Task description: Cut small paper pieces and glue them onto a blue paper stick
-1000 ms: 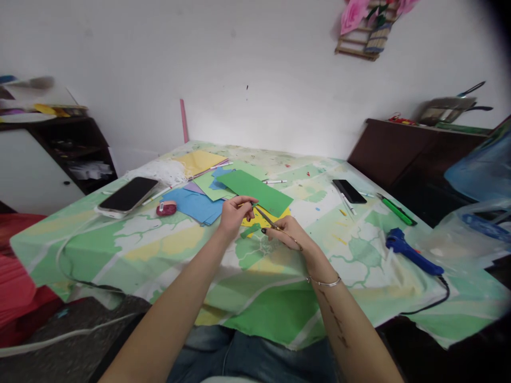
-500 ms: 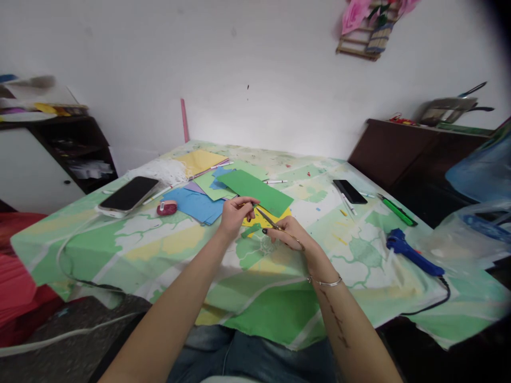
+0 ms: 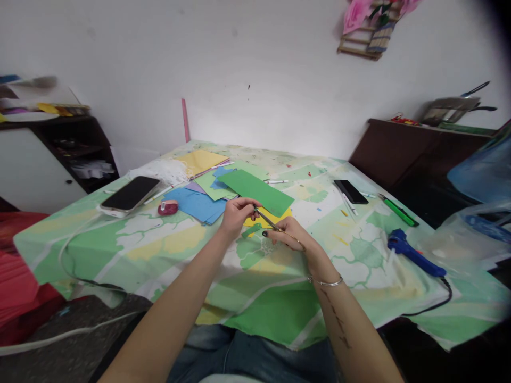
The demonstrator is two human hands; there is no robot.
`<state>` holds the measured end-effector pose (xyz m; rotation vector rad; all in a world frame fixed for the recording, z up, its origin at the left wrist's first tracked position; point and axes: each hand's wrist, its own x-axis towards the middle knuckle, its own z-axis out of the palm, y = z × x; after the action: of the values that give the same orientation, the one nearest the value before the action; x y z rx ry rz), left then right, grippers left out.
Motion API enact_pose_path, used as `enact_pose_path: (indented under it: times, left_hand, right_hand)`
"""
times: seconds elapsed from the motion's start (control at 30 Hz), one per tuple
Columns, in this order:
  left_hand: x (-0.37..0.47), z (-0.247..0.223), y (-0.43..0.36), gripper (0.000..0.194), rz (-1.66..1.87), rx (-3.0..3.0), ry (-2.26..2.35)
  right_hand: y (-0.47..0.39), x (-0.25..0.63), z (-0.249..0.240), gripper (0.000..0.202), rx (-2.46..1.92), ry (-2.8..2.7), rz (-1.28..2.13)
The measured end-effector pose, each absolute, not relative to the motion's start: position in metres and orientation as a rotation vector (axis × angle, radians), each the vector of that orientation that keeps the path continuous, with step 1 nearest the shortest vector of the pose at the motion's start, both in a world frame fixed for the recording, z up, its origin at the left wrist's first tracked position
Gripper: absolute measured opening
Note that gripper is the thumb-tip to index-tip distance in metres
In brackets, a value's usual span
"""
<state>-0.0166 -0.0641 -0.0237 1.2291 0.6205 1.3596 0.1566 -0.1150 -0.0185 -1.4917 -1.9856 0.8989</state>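
Note:
My right hand (image 3: 289,234) is closed round the handles of a pair of scissors (image 3: 268,219). The blades point up and left, and their tips reach the fingertips of my left hand (image 3: 239,215). That hand pinches a tiny piece of green paper (image 3: 256,208), mostly hidden by the fingers. Just below lies a green paper cut-out (image 3: 251,230). Yellow paper (image 3: 284,215) lies behind the scissors, partly under a green sheet (image 3: 261,190).
Blue paper (image 3: 195,205) and a dark red eraser-like object (image 3: 167,207) lie to the left, near a phone (image 3: 130,193). On the right are a black phone (image 3: 350,191), a green cutter (image 3: 399,210) and a blue glue gun (image 3: 415,254) with its cord.
The scissor blades have come together at the left fingertips. Both hands stay in nearly the same place, and the view has shifted very slightly.

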Motion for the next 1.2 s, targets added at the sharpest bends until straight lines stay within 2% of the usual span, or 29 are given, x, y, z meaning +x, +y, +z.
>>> enact_pose_path:
  times: [1.2]
  left_hand:
    - [-0.0172, -0.0217, -0.0653, 0.014, 1.35, 1.169, 0.588]
  right_hand:
    - [-0.1144, 0.1565, -0.018, 0.051, -1.472, -2.037, 0.838]
